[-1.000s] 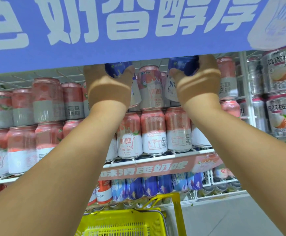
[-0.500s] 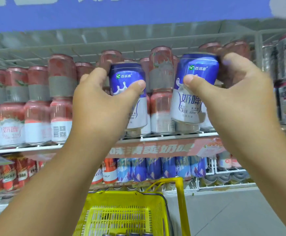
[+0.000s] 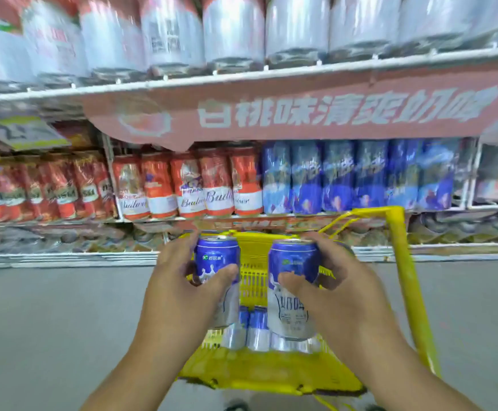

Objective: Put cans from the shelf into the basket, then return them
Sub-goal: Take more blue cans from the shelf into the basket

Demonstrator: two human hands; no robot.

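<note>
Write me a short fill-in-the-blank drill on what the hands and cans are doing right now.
1. Each hand grips one blue and white ____.
2. The left hand and right hand hold their loads above the ____ basket.
3. The left can and right can are held ____, tops up.
4. More cans already stand ____ the basket.

Missing words: can; yellow; upright; inside

A shop's drinks aisle: wire shelves (image 3: 241, 81) packed with rows of red cans (image 3: 188, 185) and blue cans (image 3: 357, 176), a pink promotional banner (image 3: 301, 114) hung just above them, a yellow shopping basket (image 3: 271, 372) below on grey floor (image 3: 49, 321).
</note>
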